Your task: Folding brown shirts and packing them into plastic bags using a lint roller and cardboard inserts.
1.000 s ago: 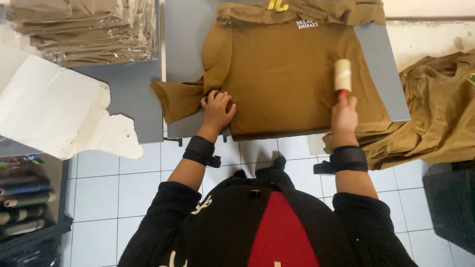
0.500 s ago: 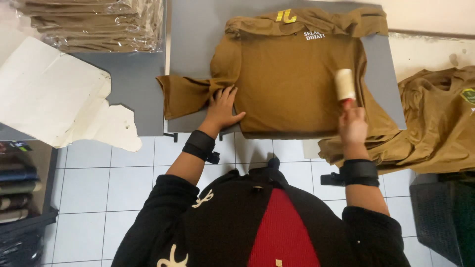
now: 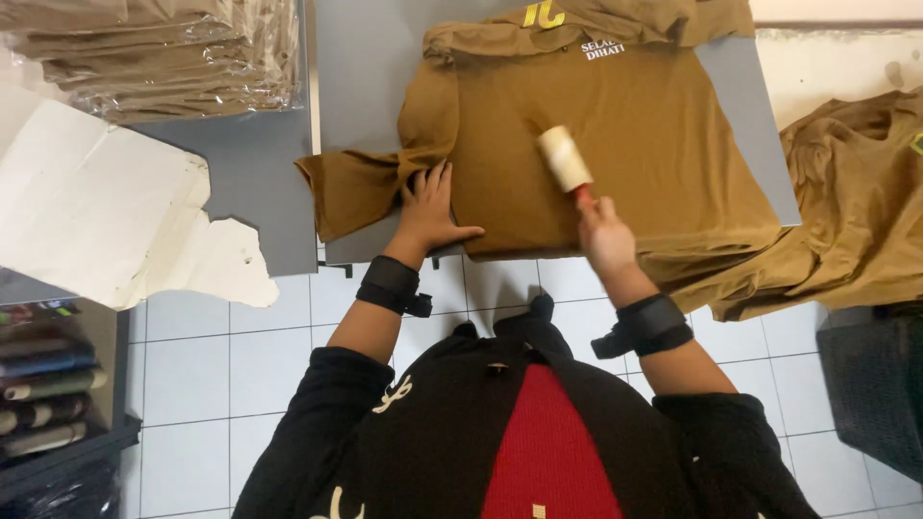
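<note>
A brown T-shirt point(image 3: 625, 135) lies spread on a grey board point(image 3: 370, 67). My left hand point(image 3: 431, 207) presses flat, fingers apart, on the shirt's left side by the sleeve. My right hand point(image 3: 604, 231) grips the red handle of a lint roller point(image 3: 564, 160), whose pale roll rests on the middle of the shirt. Both wrists wear black straps.
A stack of bagged brown shirts point(image 3: 163, 48) sits at the back left. A torn white cardboard sheet point(image 3: 106, 211) lies left of the board. A heap of loose brown shirts point(image 3: 856, 202) lies at the right. A dark bin point(image 3: 875, 384) stands on the tiled floor, shelves point(image 3: 48, 384) at lower left.
My right hand has carried the lint roller leftward from the shirt's right edge to its middle. My left hand stays pressed near the sleeve.
</note>
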